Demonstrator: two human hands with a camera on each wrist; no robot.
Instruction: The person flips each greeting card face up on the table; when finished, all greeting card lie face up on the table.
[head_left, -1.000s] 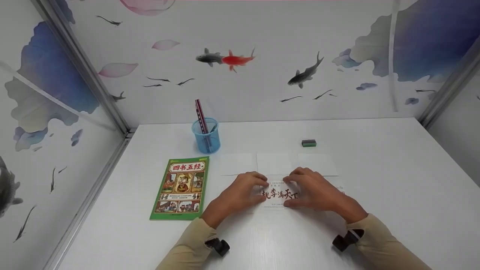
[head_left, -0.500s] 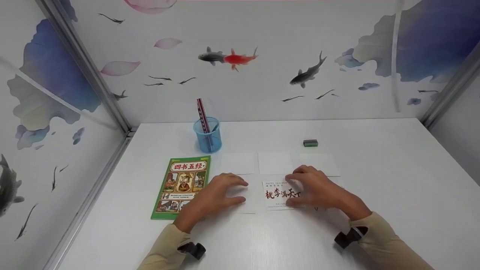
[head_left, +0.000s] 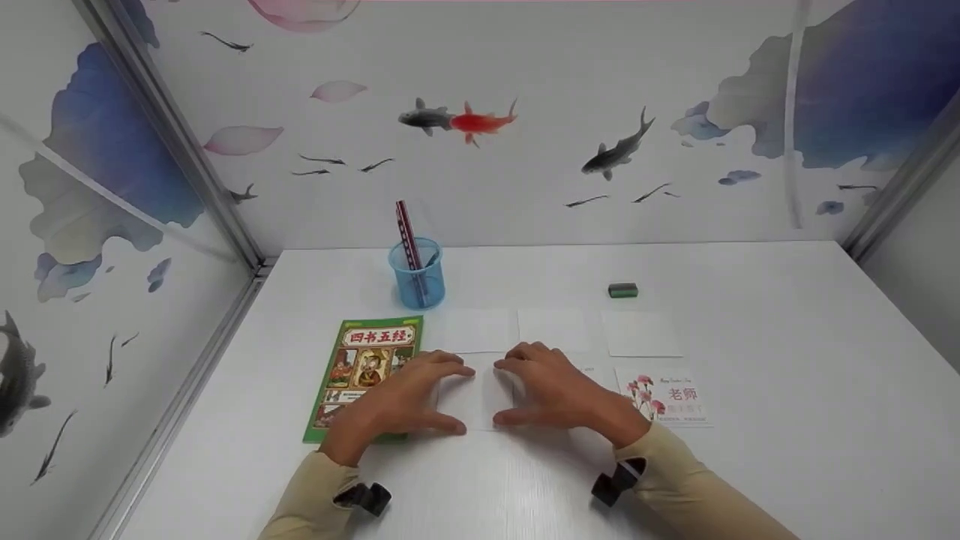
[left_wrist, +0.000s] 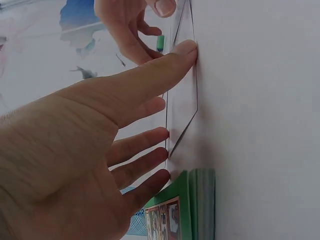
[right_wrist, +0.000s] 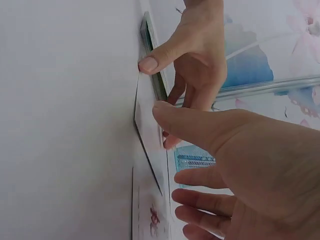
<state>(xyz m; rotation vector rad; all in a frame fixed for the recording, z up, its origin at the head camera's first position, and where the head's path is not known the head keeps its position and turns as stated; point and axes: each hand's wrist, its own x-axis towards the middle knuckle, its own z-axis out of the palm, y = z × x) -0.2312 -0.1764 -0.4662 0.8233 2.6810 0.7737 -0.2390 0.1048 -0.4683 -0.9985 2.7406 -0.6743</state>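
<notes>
In the head view a blank white card (head_left: 476, 401) lies on the table between my two hands. My left hand (head_left: 401, 397) touches its left part, thumb at the near edge and fingertips by the far edge, as the left wrist view shows on the same card (left_wrist: 182, 95). Over its right part is my right hand (head_left: 559, 394), fingers extended and slightly bent, thumb tip close over the card. Mostly hidden behind the right hand is a card with red writing (right_wrist: 152, 217). To its right, a flower-printed card (head_left: 666, 401) lies flat.
Blank white cards (head_left: 645, 334) form a row behind the hands. A green book (head_left: 375, 337) lies partly under the left hand in the head view. Farther back stand a blue pen cup (head_left: 420, 289) with long sticks and a small green-and-dark block (head_left: 622, 290).
My left hand has moved left, away from the card with red writing. My right hand has let go of that card and moved left to the blank card, uncovering the flower-printed card.
</notes>
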